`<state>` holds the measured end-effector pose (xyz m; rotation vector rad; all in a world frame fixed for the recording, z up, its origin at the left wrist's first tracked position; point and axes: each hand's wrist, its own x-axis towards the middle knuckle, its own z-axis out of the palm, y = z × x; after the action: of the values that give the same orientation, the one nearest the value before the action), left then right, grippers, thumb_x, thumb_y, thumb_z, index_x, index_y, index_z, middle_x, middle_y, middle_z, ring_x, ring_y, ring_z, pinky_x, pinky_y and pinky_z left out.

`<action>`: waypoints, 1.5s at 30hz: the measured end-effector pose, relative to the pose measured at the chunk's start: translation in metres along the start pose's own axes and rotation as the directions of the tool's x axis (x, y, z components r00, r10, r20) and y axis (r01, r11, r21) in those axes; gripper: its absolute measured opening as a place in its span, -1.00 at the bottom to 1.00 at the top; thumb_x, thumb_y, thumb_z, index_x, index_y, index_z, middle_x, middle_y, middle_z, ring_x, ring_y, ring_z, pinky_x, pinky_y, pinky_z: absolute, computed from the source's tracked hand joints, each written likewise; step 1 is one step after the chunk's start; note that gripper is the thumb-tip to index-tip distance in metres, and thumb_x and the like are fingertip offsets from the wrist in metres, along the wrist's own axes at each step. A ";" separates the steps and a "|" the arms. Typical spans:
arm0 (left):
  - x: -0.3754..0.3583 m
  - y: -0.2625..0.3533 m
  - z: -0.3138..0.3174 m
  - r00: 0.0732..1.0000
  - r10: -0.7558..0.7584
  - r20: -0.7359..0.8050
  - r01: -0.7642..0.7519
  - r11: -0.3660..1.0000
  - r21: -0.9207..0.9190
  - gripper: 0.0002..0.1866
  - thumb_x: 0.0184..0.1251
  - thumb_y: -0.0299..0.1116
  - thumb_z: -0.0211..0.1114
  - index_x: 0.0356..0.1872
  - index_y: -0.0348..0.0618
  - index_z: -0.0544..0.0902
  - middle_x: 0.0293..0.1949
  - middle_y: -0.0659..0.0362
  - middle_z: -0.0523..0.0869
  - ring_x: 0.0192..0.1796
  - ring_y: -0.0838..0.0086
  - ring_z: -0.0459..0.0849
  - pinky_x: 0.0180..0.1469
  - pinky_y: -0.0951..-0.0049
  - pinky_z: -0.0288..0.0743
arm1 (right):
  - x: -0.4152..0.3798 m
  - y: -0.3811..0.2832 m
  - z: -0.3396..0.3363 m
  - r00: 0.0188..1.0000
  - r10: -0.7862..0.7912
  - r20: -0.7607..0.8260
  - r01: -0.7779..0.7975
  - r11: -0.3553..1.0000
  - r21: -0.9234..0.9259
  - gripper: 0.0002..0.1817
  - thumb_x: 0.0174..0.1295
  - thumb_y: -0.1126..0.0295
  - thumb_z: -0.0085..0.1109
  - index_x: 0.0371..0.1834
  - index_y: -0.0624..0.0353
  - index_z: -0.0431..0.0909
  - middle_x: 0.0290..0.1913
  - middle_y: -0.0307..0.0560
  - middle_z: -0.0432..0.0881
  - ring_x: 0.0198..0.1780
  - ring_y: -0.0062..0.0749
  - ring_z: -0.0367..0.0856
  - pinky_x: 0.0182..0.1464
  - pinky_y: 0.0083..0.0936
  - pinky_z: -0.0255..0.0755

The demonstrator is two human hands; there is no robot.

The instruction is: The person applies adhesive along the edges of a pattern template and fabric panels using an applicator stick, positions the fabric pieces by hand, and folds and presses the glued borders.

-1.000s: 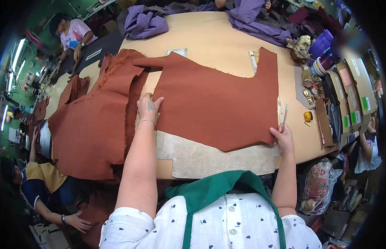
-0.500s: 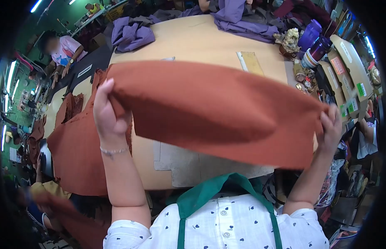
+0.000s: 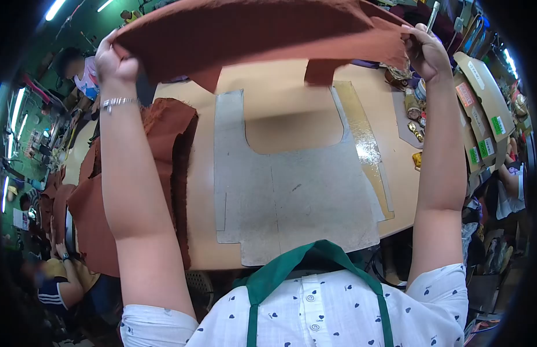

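Observation:
A rust-brown fabric piece (image 3: 268,34) is stretched in the air across the top of the view, its lower edge hanging above the table. My left hand (image 3: 116,61) is closed on its left end. At the other end, my right hand (image 3: 426,52) pinches the cloth, and a slim pale pen-like stick (image 3: 433,16) rises from that same hand. Below lies a flat grey pattern template (image 3: 315,191) with a U-shaped cutout. A yellowish template (image 3: 361,124) shows along its right side.
A stack of rust-brown fabric (image 3: 164,136) with frayed edges lies left on the tan table (image 3: 202,191). Cartons (image 3: 482,110), jars and small items line the right edge. Co-workers sit at the left, one (image 3: 72,280) near the lower corner.
Both my hands have moved up and forward, lifting the fabric piece toward the top of the view. The templates beneath are now largely uncovered, and the pen-like stick has come into sight.

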<state>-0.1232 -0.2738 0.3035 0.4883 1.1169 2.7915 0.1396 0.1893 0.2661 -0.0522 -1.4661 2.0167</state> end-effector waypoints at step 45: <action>-0.320 -0.138 -0.181 0.869 -0.372 -0.327 0.434 0.250 0.866 -0.48 -0.02 -0.52 0.27 0.01 -0.39 0.30 -0.14 0.02 0.59 -0.15 0.36 0.60 -0.15 0.47 0.50 | -0.313 0.149 -0.105 0.869 0.402 -0.290 -0.452 0.401 -0.797 -0.71 -0.04 0.42 0.24 -0.71 0.19 0.30 -0.67 -0.20 0.35 -0.64 -0.55 0.32 -0.55 -0.52 0.29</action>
<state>0.1149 -0.3575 0.0027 0.0977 2.3876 1.4524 0.3596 0.0918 -0.0036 -0.9977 -2.4721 1.3555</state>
